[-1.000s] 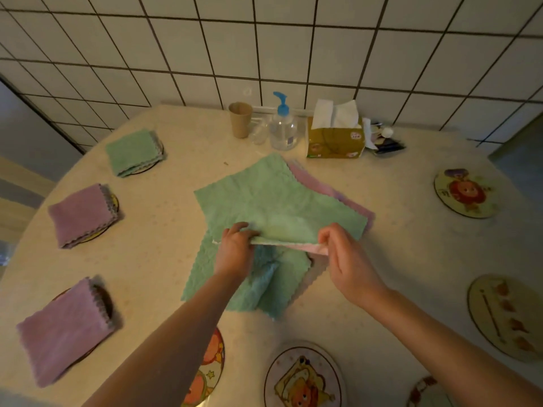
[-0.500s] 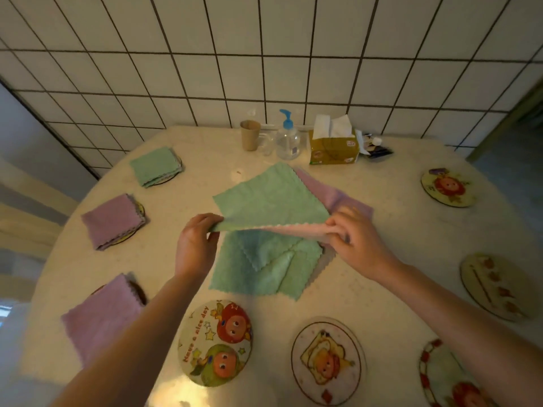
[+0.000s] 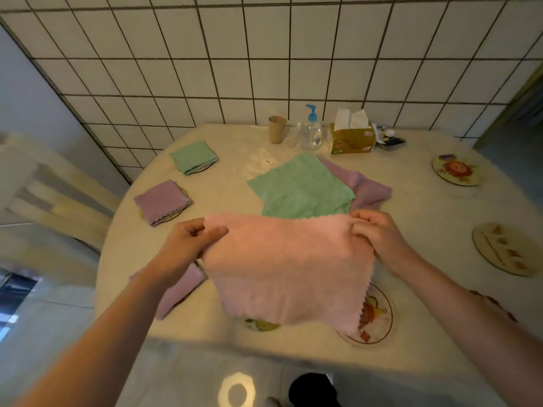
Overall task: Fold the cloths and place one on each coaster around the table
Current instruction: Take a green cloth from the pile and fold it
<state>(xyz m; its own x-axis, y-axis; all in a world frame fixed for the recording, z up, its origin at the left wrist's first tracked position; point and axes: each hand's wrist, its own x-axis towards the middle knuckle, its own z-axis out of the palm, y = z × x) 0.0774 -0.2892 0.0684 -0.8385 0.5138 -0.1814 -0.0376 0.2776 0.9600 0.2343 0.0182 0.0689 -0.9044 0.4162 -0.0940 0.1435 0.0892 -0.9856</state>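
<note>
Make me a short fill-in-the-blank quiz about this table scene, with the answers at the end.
1. Both hands, left hand and right hand, hold up a ____ cloth.
2. The pump bottle has a ____ top.
3. The unfolded cloth lying on top at the table's middle is ____.

Answers: pink; blue; green

Your room, as stocked:

- Wall (image 3: 264, 63): white square tiles with dark grout, running behind the table.
- Side wall (image 3: 26, 92): plain and pale, to your left, meeting the tiles at a slanted corner.
- Table (image 3: 426, 207): round, cream top, its far edge against the tiled wall.
- Chair (image 3: 44, 201): pale slatted back, left of the table, blurred.
- Floor (image 3: 191, 374): light glossy tiles, carrying a bright round reflection (image 3: 236, 390) at your feet.
- Doorframe (image 3: 517, 95): a dim upright strip at far right; detail unclear.
- Light: warm and low, no lamp in view.
</note>
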